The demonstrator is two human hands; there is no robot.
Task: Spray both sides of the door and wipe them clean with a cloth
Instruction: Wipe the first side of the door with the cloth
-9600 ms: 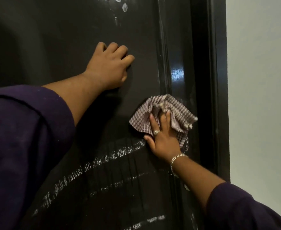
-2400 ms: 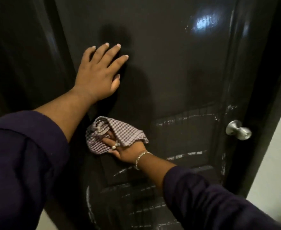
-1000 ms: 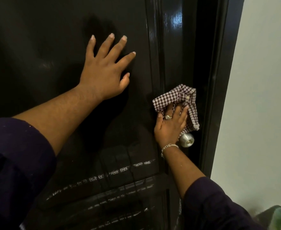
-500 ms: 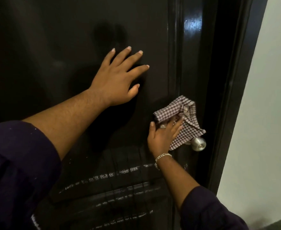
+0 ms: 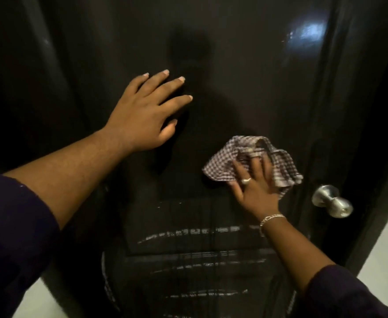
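Right hand (image 5: 255,191) presses the checked cloth (image 5: 250,161) flat-fingered against the dark door (image 5: 245,76), doorknob (image 5: 331,200) just to its right, while left hand (image 5: 142,115) rests open up-left.

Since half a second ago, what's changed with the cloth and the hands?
The right hand slid the checked cloth leftward off the door knob, which is now fully uncovered. The left hand stays flat against the door, and the white streaks below remain unwiped.
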